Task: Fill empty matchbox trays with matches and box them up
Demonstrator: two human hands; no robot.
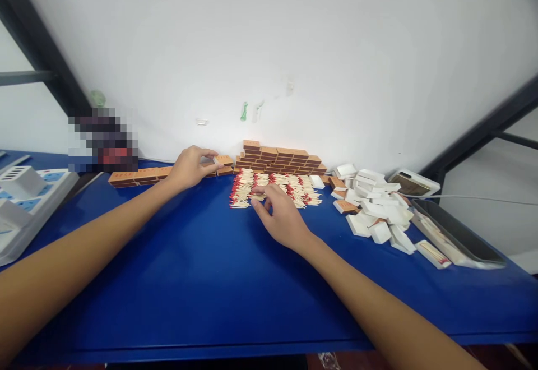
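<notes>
My left hand [191, 167] pinches an orange-brown matchbox [223, 160] between thumb and fingers, just above the row of boxes by the wall. Stacked matchboxes [290, 160] form a stepped wall to its right. In front of that stack lies a wide pile of loose red-tipped matches [244, 190]. Over the front of the pile hovers my right hand [281, 213], its fingers curled and the thumb apart from them; I see nothing held there. Leftward from my left hand runs a single line of matchboxes [137, 176].
White inner trays [374, 202] and some orange covers are heaped on the right of the blue table [202, 291]. One tray [432, 253] holds matches. A phone [414, 182] with a cable and a dark tray [458, 232] sit beyond. A power strip [33, 202] is at left.
</notes>
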